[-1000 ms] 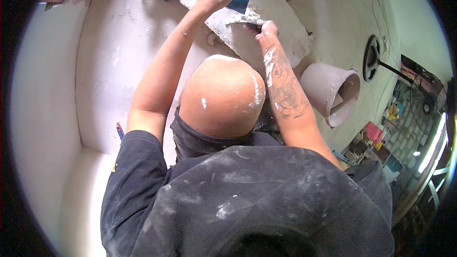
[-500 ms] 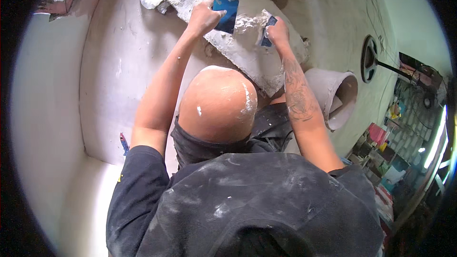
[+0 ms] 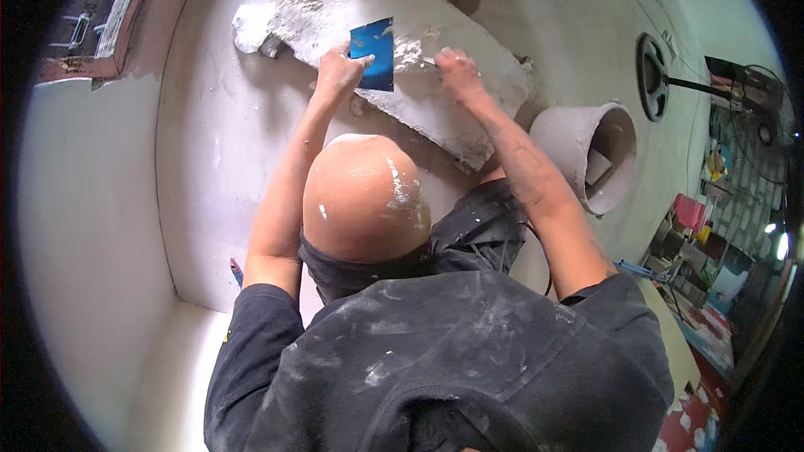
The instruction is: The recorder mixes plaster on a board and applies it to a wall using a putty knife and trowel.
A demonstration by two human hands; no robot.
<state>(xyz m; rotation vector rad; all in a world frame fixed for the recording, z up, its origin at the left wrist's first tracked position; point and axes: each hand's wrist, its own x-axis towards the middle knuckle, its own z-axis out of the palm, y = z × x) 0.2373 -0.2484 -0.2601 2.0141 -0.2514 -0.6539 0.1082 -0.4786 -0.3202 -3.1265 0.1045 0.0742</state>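
My left hand (image 3: 337,74) is closed on a flat, blue rectangular putty spreader (image 3: 378,59), with the thumb across its near face. Smears of white paste show on the spreader's upper part. It is over a pale, plaster-crusted board (image 3: 444,113) lying at a slant ahead of my knees. Just right of the spreader, a lump of white putty (image 3: 408,52) rests on the board. My right hand (image 3: 458,75) is closed over that board, its fingers wrapped round a smaller putty spreader. Only a pale tip shows beside the fingers; the rest is hidden.
A whitish bucket (image 3: 578,155) lies on its side to the right, its mouth facing right. Beyond it stands a fan's round black base (image 3: 652,77) with a pole. A crumpled white bag (image 3: 251,28) is at the board's far left. My bare knee (image 3: 360,201) rises centrally.
My right hand has moved left and turned, so its spreader's blue face no longer shows. The left hand with its spreader sits lower and further left in view. The whole view has shifted slightly.
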